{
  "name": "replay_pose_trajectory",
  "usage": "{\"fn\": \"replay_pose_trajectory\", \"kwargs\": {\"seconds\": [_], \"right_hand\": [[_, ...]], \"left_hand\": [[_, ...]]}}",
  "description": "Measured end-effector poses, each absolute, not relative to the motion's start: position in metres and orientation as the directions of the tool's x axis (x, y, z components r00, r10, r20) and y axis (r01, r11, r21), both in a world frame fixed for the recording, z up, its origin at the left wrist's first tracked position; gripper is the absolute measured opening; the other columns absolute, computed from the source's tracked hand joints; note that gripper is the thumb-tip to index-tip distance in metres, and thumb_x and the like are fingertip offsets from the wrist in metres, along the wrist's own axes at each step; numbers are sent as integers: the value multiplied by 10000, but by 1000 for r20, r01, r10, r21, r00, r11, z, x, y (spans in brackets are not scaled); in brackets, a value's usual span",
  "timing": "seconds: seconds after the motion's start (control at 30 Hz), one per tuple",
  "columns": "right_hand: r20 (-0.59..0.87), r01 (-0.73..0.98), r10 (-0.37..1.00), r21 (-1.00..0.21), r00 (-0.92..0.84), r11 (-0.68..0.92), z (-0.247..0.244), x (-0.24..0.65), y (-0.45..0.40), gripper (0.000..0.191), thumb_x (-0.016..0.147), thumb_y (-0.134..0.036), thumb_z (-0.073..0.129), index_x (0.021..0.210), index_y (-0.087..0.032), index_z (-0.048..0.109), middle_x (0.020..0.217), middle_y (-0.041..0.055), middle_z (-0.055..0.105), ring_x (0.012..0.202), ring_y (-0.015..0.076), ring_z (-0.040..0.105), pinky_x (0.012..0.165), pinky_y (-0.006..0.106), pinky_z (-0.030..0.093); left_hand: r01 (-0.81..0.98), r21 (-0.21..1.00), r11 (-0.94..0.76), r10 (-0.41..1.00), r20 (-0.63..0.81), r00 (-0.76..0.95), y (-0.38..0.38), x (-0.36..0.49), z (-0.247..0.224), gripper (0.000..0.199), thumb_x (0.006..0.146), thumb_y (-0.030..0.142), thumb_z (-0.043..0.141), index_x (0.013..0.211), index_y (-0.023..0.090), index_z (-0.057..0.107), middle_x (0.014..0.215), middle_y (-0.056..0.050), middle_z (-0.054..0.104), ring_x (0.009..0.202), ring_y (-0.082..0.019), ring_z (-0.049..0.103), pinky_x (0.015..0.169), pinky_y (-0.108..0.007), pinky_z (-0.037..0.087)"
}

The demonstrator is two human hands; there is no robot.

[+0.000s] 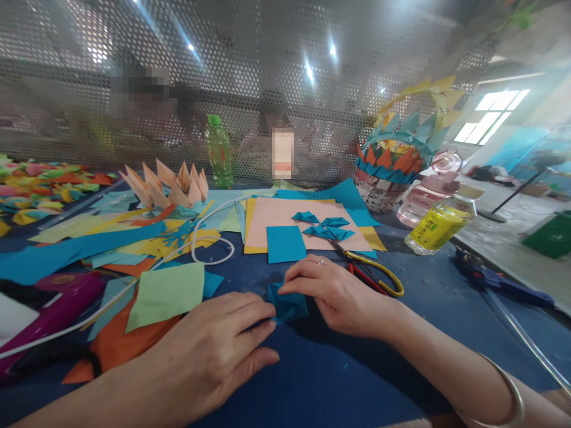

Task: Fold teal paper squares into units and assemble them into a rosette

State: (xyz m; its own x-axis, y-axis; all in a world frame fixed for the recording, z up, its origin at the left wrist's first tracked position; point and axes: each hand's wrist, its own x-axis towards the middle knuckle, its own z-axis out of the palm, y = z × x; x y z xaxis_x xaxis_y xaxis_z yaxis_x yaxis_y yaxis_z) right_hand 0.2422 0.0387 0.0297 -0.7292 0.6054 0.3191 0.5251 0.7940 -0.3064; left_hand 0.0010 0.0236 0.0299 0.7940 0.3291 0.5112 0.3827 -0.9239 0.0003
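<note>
A blue paper (289,310) is lying on the table (312,386) just in front of the pink sheet (265,217), with both of a worker's hands meeting at it. The left hand (223,342) is resting loosely, its fingertips touching the paper's left side and its thumb spreading apart, gripping nothing. The right hand (341,295) is bending its fingertips over the upper edge; whether they are pinching or merely pressing, one cannot tell.

The paper is looking thin and creased. By judgement, it is weighing next to nothing, bending readily, offering dry grip rather than slip, and risking crumples or tears under a hard squeeze. Its edges and corners are offering the best hold, for fingertips only.

On the pink sheet, small folded pieces (332,229) are sitting beside the tips of the scissors (357,257), and a blue square (285,244) is overlapping the near edge.

Behind the pink sheet to the right, a basket (379,193) is holding orange and blue paper points. To the sheet's right, a pink bottle (422,202) and a yellow-labelled bottle (439,226) are standing; behind it to the left, a green bottle (218,151) is. What the bottles are containing is unclear.
</note>
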Motion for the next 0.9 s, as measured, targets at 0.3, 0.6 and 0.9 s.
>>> {"fn": "replay_pose_trajectory", "kwargs": {"seconds": [0.3,0.6,0.9], "right_hand": [[227,611,679,-304,-698,731,32,243,39,254,789,21,503,960,-150,581,1013,79,626,968,206,543,912,394,418],[258,578,688,-390,-678,717,33,239,34,152,817,-33,575,879,-163,622,812,12,669,793,158,580,829,333,388],[224,563,690,-435,-688,702,32,235,32,177,829,-39,593,932,-163,666,827,21,684,818,164,598,810,309,411]], "left_hand": [[371,40,-928,341,493,801,22,2,34,435,1054,335,340,977,138,720,941,-95,718,865,-213,664,750,-306,554],[409,-16,-912,354,469,809,24,-3,28,377,1047,314,353,1217,115,625,1167,-119,688,1070,-242,645,923,-364,551],[389,40,-921,366,435,823,23,-3,25,428,1053,353,312,1125,121,665,1070,-101,712,1006,-233,670,876,-337,572]]}}
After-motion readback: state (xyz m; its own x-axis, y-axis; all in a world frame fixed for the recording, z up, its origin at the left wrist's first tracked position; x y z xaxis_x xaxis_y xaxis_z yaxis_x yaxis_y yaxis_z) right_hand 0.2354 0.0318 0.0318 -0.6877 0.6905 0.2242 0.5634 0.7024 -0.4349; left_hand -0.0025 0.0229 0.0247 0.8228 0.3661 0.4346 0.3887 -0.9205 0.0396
